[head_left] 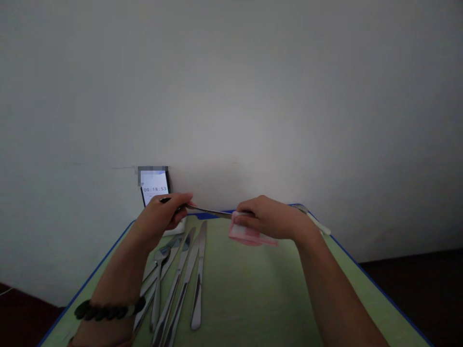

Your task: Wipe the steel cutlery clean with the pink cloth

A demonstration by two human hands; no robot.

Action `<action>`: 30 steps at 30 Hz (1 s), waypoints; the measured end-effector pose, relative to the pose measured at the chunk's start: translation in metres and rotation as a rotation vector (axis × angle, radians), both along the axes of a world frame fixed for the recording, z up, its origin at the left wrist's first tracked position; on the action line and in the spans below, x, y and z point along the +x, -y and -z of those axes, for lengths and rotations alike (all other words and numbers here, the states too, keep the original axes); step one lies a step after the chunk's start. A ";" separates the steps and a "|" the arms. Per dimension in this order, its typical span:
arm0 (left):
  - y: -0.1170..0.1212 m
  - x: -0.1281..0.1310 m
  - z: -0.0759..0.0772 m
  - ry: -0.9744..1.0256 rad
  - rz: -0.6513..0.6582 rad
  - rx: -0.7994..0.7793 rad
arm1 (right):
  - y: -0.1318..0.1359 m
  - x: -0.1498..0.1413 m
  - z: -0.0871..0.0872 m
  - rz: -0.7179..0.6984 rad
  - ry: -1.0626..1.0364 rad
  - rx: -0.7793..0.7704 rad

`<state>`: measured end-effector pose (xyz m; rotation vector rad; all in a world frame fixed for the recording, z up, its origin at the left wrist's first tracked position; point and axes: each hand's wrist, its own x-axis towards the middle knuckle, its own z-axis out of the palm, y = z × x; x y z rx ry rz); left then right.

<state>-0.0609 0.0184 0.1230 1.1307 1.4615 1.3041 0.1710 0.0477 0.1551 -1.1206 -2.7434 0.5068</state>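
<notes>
Above the table, my left hand [167,212] is closed around one end of a shiny metal piece of cutlery [210,211]. Its kind is not clear, because both ends are largely covered by my hands. A white cloth with pink edging [249,235] is pinched in my right hand [269,217], folded over the cutlery's right end. Below and beside my left forearm lie several table knives [197,289] and a fork or spoon [157,274], handles toward me.
A phone [155,185] showing a timer leans against the wall [231,96], behind my left hand. At the far right edge of the green table [253,299] with blue trim lies a utensil with a white handle [318,224]. The wall stands right behind the table.
</notes>
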 end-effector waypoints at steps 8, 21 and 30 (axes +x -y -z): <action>0.003 0.000 -0.004 0.279 0.127 -0.015 | -0.001 -0.001 0.001 -0.050 -0.020 -0.002; -0.005 0.023 0.011 0.168 0.260 0.201 | -0.004 -0.005 0.004 -0.094 -0.140 -0.065; 0.002 0.024 0.004 -0.075 0.295 0.229 | -0.025 -0.009 0.026 0.233 -1.118 -0.405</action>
